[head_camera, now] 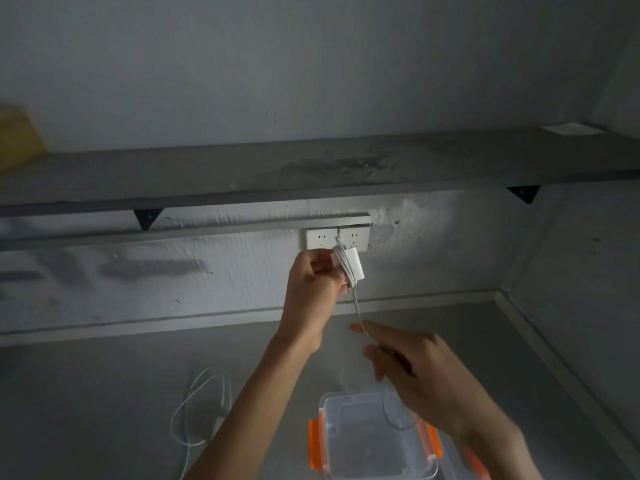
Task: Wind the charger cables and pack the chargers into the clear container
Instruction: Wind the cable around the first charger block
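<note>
The left hand (313, 278) is raised toward 12 o'clock, its fingers closed around a white charger (351, 266) with several turns of white cable (356, 303) already around it. The cable hangs down to the right hand (412, 368), whose fingers pinch it narrowly. Behind the charger are the wall sockets (334, 237). On the grey tabletop (104, 393), at 6 o'clock, stands the clear container (367, 441) with orange clips. At 8 o'clock lies a second cable (199, 410), loose.
</note>
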Tool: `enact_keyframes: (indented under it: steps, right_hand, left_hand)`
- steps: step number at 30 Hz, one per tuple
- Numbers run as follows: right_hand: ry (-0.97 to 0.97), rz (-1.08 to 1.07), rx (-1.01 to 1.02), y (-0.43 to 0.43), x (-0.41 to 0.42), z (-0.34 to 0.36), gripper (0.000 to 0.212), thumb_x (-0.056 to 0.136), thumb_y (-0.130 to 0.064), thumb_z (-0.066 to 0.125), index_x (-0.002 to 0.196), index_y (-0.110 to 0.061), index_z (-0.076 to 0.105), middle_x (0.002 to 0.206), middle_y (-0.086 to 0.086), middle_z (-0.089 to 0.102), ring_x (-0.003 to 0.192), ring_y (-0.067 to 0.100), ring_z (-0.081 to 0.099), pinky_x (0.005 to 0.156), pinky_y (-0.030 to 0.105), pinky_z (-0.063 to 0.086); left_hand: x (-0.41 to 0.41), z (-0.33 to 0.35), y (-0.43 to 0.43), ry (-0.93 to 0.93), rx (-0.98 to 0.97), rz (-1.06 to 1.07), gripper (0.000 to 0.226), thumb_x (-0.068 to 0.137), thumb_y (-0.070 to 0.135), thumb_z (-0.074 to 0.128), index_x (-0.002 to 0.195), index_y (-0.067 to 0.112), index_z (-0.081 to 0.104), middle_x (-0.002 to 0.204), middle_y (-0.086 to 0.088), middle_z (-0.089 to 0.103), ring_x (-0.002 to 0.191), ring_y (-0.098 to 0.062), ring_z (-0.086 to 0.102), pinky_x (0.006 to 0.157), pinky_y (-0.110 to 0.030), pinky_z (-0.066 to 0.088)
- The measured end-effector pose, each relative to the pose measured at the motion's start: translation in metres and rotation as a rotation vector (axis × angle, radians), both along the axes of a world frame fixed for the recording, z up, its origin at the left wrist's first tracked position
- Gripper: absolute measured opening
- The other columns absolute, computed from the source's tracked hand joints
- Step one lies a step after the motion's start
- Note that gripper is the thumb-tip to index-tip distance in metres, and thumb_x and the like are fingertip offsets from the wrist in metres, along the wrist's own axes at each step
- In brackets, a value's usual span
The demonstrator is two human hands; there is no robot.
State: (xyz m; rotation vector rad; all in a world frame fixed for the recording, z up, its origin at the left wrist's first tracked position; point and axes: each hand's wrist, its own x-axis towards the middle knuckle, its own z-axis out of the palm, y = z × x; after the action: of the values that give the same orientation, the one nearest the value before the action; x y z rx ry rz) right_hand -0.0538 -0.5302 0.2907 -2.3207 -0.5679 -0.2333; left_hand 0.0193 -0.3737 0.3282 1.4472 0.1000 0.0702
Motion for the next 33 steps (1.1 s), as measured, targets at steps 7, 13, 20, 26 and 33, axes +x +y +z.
enact_keyframes:
  steps: [7, 13, 20, 26, 33]
  right_hand:
    - [-0.507, -0.111, -0.367, -0.040, 0.014, 0.068, 0.012, 0.090, -0.024, 0.064, 0.095, -0.031, 0.071, 0.085, -0.011, 0.073, 0.073, 0.020, 0.067, 0.052, 0.037, 0.053]
    - [-0.661, -0.004, -0.142, -0.055, 0.047, 0.094, 0.016, 0.094, -0.029, 0.062, 0.092, -0.029, 0.078, 0.091, -0.016, 0.073, 0.079, 0.013, 0.066, 0.059, 0.035, 0.052]
    - [-0.066, 0.071, 0.281, -0.036, 0.066, 0.041, 0.012, 0.089, -0.031, 0.060, 0.085, -0.029, 0.071, 0.077, -0.015, 0.071, 0.075, -0.002, 0.066, 0.071, 0.017, 0.049]
    - [-0.008, -0.161, 0.320, 0.005, 0.029, -0.023, 0.030, 0.098, -0.013, 0.052, 0.077, -0.029, 0.065, 0.059, -0.013, 0.061, 0.049, 0.002, 0.048, 0.053, 0.022, 0.039]
    - [-0.118, -0.139, 0.083, 0.001, -0.018, -0.007, 0.022, 0.093, -0.029, 0.054, 0.111, -0.034, 0.065, 0.067, -0.013, 0.066, 0.055, -0.001, 0.059, 0.058, 0.014, 0.047]
  left_hand:
    - [-0.026, -0.022, -0.018, -0.015, 0.160, -0.202, 0.027, 0.087, -0.010, 0.058, 0.107, 0.008, 0.058, 0.105, -0.014, 0.069, 0.089, -0.024, 0.070, 0.061, -0.020, 0.057]
    - [-0.055, 0.000, -0.021, -0.223, 0.425, -0.381, 0.024, 0.088, -0.003, 0.059, 0.105, 0.014, 0.059, 0.100, 0.000, 0.065, 0.095, -0.012, 0.063, 0.078, -0.041, 0.060]
    - [-0.056, 0.019, -0.004, -0.248, 0.334, -0.358, 0.023, 0.088, -0.004, 0.061, 0.101, 0.015, 0.062, 0.100, -0.001, 0.067, 0.096, -0.011, 0.064, 0.067, -0.021, 0.057]
    - [-0.036, 0.010, -0.010, -0.053, 0.007, -0.131, 0.032, 0.089, -0.017, 0.048, 0.112, 0.002, 0.060, 0.111, -0.019, 0.069, 0.100, -0.029, 0.067, 0.077, -0.029, 0.059]
    - [-0.012, -0.007, -0.001, 0.018, 0.018, -0.008, 0.025, 0.093, -0.010, 0.049, 0.107, 0.009, 0.058, 0.109, -0.012, 0.068, 0.098, -0.025, 0.068, 0.078, -0.031, 0.060]
